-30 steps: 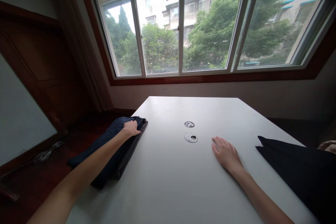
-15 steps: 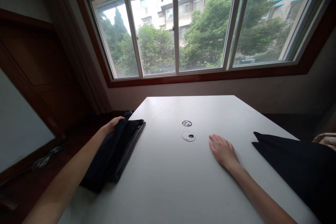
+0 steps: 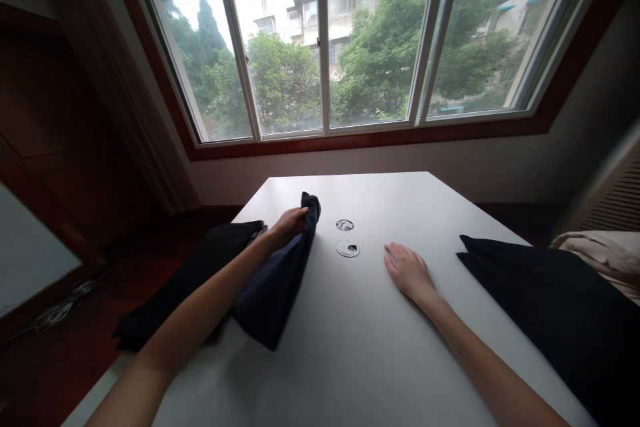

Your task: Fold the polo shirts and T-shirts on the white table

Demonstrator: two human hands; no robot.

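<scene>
My left hand (image 3: 290, 225) grips the upper end of a folded dark navy garment (image 3: 275, 293), perhaps trousers, and holds it over the white table, left of the middle. Behind my left forearm lies a stack of folded dark clothes (image 3: 200, 267) at the table's left edge, partly hidden by the arm. My right hand (image 3: 410, 271) rests palm down on the tabletop with nothing in it, its fingers stretched out. To its right, a black garment (image 3: 540, 300) is spread flat across the table's right side.
The white table (image 3: 350, 347) has two round cable-hole covers (image 3: 347, 249) near its middle. Beige cloth (image 3: 605, 250) lies beyond the black garment at the right. A wide window (image 3: 325, 47) is behind the table. Cables (image 3: 55, 313) lie on the floor at the left.
My left hand has carried the navy garment off the stack, rightward toward the table's middle. My right hand stays flat on the table. The view has shifted slightly.
</scene>
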